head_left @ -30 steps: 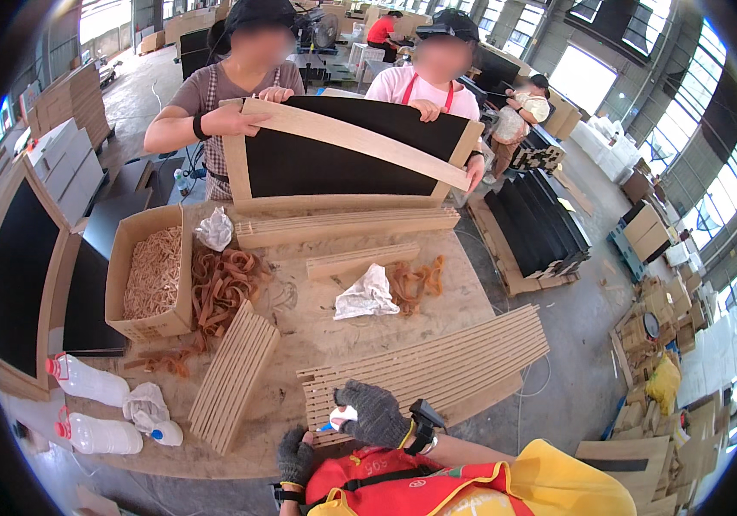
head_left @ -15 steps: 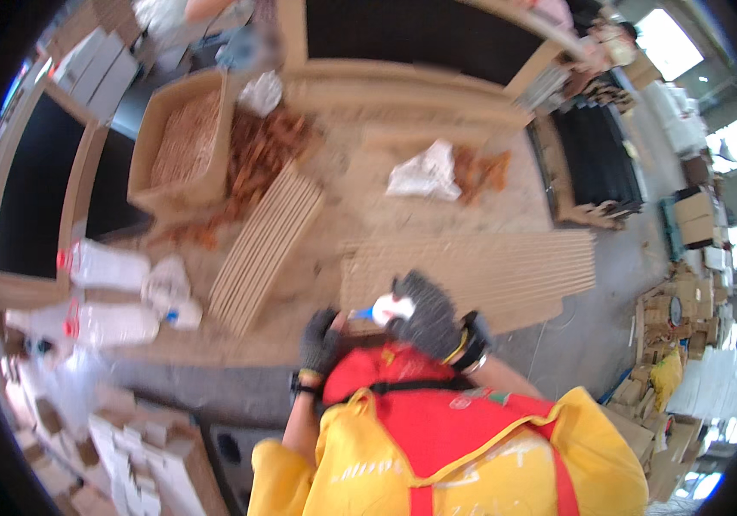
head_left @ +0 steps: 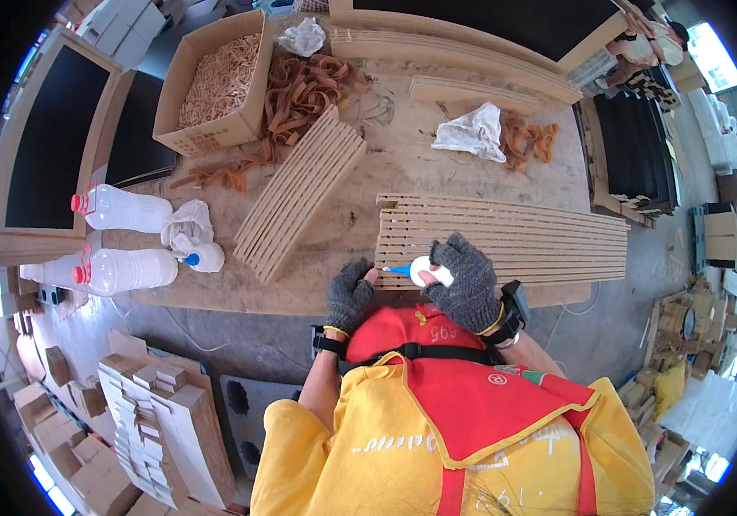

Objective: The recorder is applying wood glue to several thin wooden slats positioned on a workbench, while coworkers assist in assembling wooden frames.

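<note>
My right hand [head_left: 465, 282], in a dark grey fingerless glove, is closed around a white glue bottle [head_left: 421, 272]. Its blue nozzle points left, its tip over the left ends of a row of wooden slats [head_left: 506, 239] lying side by side on the table. Just left of those ends is my left hand [head_left: 351, 297], gloved the same way. Its fingers are curled in and the thumb tip is next to the slats; anything inside the fingers is hidden. A second bundle of slats [head_left: 299, 198] lies slanted further left.
A cardboard box of small wooden dowels [head_left: 222, 82] stands at the far left, beside tangled brown strips [head_left: 308, 95]. Two clear jugs with red caps [head_left: 132, 270] and another white bottle [head_left: 206, 257] lie on the left. Crumpled white plastic [head_left: 471, 133] lies beyond the slats.
The earlier frame is blurred, and the whole scene has shifted up and to the right in view. Both hands and the bottle stay at about the same place by the slat ends.
</note>
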Demonstrator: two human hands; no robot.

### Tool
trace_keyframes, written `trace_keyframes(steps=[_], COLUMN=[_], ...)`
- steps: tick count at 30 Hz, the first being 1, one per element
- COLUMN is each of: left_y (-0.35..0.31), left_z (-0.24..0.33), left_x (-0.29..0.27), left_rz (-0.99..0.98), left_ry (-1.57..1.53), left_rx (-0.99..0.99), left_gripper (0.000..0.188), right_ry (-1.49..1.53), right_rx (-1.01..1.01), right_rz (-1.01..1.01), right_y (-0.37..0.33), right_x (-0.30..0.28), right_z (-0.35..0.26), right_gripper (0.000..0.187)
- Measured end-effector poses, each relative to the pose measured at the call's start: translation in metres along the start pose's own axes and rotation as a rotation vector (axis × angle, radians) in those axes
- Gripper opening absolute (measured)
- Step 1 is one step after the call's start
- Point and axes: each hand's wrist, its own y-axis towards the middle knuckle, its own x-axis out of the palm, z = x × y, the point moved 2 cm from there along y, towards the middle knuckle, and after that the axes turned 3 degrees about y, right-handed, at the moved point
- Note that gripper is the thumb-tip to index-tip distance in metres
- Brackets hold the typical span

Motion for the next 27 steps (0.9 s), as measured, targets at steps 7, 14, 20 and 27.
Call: trace_keyframes(steps=[7, 14, 20, 27], left_y=[0.004, 0.004, 0.002, 0.002], left_z=[0.001, -0.001, 0.000, 0.000], left_x=[-0.002, 0.001, 0.000, 0.001], left_rz=[-0.052, -0.023, 0.007, 0.012], left_ry=[-0.011, -0.031, -0.004, -0.004], left_rx=[-0.050, -0.021, -0.024, -0.017], left_gripper=[0.034, 0.036, 0.036, 0.036], right_ry=[-0.054, 0.023, -0.026, 0.017], right_rx=[-0.170, -0.115, -0.081, -0.086], right_rz=[-0.154, -0.040, -0.028, -0.062], right_y=[0.009, 0.007, 0.009, 0.008], right_x=[-0.006, -0.009, -0.015, -0.006], right_z=[0.002, 0.005, 0.000, 0.000], right_gripper=[0.042, 0.041, 0.038, 0.033])
